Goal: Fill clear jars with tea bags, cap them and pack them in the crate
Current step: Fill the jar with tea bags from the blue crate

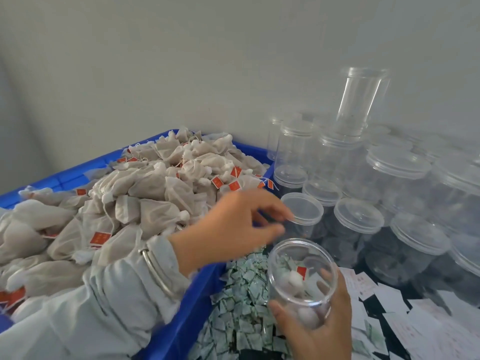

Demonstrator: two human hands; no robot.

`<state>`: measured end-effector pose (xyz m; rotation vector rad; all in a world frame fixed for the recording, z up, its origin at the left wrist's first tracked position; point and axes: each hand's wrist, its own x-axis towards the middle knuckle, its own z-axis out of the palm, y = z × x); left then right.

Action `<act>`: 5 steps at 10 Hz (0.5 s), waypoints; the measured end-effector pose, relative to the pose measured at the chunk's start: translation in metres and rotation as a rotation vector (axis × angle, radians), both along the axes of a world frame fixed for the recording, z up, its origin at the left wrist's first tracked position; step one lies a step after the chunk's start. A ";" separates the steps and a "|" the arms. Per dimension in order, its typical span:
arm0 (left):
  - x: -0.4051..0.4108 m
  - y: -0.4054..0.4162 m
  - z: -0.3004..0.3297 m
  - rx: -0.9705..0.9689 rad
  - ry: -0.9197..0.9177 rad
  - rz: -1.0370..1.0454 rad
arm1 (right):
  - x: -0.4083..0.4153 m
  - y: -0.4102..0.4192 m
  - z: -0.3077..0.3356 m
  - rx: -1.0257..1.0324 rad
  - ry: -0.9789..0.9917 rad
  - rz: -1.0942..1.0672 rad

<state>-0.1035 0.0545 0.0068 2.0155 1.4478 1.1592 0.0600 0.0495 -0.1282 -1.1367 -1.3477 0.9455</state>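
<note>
Fingers [279,216] spread — perhaps empty, right hand [319,331] gripping open jar [302,276].

Tea bags [145,193] fill the crate [181,315] at left; capped jars [389,203] stand right.

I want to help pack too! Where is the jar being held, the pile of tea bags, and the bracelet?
open jar [302,276], head view, on its clear side wall.
tea bags [145,203], head view, middle of the heap in the blue crate.
silver bangle [158,271], head view, on the band over the left sleeve.
</note>
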 end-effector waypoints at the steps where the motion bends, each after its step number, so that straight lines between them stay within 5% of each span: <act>1: -0.038 0.009 0.007 0.098 0.440 0.480 | 0.001 0.000 0.002 0.068 0.029 -0.017; 2: -0.073 0.012 0.010 -0.095 0.623 0.804 | 0.005 0.000 -0.003 0.007 0.179 0.069; 5: -0.078 0.005 0.005 -0.369 0.645 0.832 | 0.012 0.003 -0.003 -0.111 0.076 0.230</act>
